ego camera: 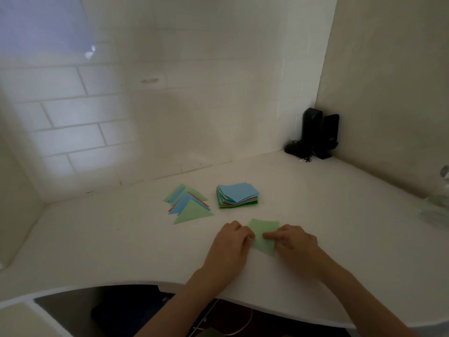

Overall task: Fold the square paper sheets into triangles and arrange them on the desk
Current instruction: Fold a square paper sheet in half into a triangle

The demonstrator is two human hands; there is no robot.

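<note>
While both hands work at the lower middle of the frame, a pale green square paper sheet (pixel 264 235) lies flat on the white worktop (pixel 340 203), turned so one corner points toward the person. The left hand (pixel 230 242) has its fingers curled down onto the sheet's left corner, and the right hand (pixel 295 242) presses its fingertips (pixel 267 235) on the sheet near the middle; whether either hand pinches the paper or only pins it, I cannot tell from here.

Above them, toward the centre, a stack of unfolded coloured paper squares (pixel 237 195) with a blue sheet on top waits its turn. Just left of it, a fanned row of folded paper triangles (pixel 188 205), green, blue and orange, overlaps down to a pale green one nearest the hands.

To do this fold well, I'd judge the person should bring one corner exactly onto the opposite one, hold the two matched tips still with one hand, then run the other hand's fingers outward along the diagonal for a sharp crease. Thin paper slides easily, so the pinning hand matters.
</note>
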